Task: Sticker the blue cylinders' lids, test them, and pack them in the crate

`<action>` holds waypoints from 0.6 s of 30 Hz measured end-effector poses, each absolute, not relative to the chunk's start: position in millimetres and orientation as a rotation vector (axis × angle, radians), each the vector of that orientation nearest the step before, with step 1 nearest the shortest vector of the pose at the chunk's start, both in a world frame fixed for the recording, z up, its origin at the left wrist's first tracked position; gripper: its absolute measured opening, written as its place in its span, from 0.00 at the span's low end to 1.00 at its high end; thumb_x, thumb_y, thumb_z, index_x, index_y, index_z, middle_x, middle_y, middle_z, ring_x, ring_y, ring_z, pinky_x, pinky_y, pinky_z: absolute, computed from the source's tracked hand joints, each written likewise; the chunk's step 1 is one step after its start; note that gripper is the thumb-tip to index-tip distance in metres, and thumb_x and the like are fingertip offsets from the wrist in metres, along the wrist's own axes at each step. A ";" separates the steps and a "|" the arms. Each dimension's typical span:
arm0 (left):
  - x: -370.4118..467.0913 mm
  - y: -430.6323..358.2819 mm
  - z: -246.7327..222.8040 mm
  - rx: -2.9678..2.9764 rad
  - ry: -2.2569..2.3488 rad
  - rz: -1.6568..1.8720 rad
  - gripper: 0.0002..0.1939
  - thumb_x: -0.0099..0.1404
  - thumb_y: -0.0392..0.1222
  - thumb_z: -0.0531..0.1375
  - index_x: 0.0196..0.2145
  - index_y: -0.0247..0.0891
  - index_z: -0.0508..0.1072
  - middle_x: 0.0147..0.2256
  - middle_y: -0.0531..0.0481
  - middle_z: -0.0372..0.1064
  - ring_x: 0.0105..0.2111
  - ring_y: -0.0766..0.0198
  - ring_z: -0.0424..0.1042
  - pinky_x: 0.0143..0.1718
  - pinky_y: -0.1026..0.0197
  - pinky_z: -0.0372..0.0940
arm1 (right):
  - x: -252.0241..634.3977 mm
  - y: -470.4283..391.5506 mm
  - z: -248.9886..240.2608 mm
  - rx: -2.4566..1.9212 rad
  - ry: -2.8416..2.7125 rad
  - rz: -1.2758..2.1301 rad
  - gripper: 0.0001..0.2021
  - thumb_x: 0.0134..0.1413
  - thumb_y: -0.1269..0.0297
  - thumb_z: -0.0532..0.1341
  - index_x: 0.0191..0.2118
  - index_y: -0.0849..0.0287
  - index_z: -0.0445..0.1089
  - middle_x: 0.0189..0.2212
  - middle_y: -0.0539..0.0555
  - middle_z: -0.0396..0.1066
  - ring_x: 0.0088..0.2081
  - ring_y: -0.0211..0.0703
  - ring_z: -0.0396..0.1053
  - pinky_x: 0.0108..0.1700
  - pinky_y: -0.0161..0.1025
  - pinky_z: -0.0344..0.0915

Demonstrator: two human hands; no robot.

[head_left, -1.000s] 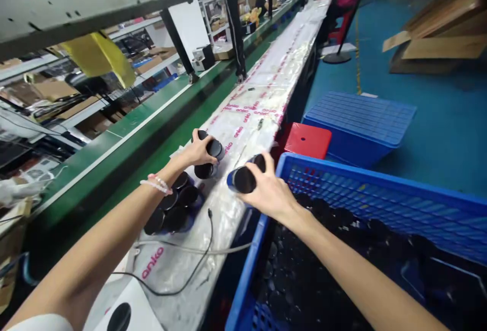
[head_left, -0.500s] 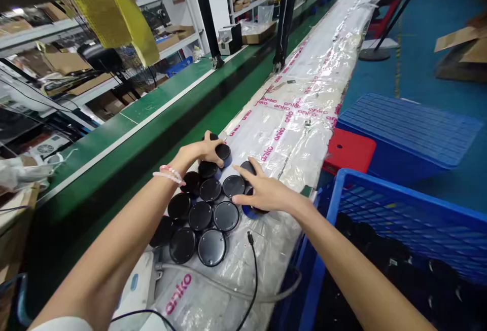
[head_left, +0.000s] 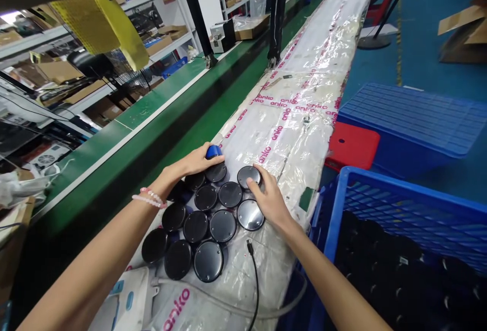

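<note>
Several round black discs (head_left: 222,225) with blue sides stand close together on the plastic-covered bench (head_left: 247,128). My left hand (head_left: 201,159) is at the far left of the group, its fingers round a blue-sided disc (head_left: 214,151), thumb above a black top. At the right edge, my right hand (head_left: 269,196) has its thumb on the top of a black disc (head_left: 248,175) and its fingers along the far side. A shiny disc (head_left: 250,214) sits just below that thumb. A black cable plug (head_left: 249,246) lies nearer to me.
A blue crate (head_left: 411,189) of black items stands at the right, with a red stool (head_left: 353,144) and a blue lidded bin (head_left: 411,118) beyond. A green conveyor (head_left: 160,143) runs along the left. A white device (head_left: 133,295) lies at the near edge.
The view has shifted slightly. My left hand now shows a blue side between its fingers. My right thumb has come onto a disc top, and the shiny disc beneath is uncovered.
</note>
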State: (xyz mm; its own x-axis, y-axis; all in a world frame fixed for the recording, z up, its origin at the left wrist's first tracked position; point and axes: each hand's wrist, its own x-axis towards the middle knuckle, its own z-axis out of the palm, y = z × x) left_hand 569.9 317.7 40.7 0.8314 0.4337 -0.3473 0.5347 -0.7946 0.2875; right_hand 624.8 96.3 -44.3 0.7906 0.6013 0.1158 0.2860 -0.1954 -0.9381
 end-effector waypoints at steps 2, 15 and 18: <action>566.9 318.6 35.7 2.632 0.799 -0.288 0.37 0.56 0.71 0.50 0.49 0.38 0.62 0.43 0.43 0.70 0.40 0.54 0.71 0.40 0.58 0.63 | 625.5 92.1 -43.3 -1.781 -0.684 0.325 0.21 0.57 0.55 0.53 0.55 0.57 0.62 0.52 0.57 0.66 0.54 0.49 0.61 0.56 0.50 0.57; 541.0 347.1 30.4 2.444 0.971 -0.326 0.32 0.64 0.66 0.45 0.29 0.35 0.72 0.25 0.53 0.69 0.28 0.63 0.71 0.35 0.57 0.65 | 624.6 82.5 -46.2 -1.756 -0.724 0.326 0.22 0.59 0.55 0.53 0.56 0.59 0.62 0.51 0.59 0.67 0.55 0.49 0.61 0.57 0.49 0.57; 532.4 345.1 26.7 2.459 0.903 -0.297 0.30 0.63 0.65 0.49 0.39 0.35 0.73 0.38 0.48 0.73 0.38 0.59 0.72 0.42 0.54 0.65 | 625.1 81.9 -44.7 -1.740 -0.787 0.335 0.23 0.60 0.54 0.52 0.57 0.60 0.61 0.51 0.60 0.67 0.55 0.50 0.61 0.56 0.49 0.58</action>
State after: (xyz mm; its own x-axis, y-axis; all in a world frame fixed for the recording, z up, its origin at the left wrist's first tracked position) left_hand 532.4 345.1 26.7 0.7561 0.5444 -0.3632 0.6537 -0.6549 0.3793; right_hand 625.1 81.9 -44.7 0.7354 0.6565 0.1677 0.3339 -0.1357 -0.9328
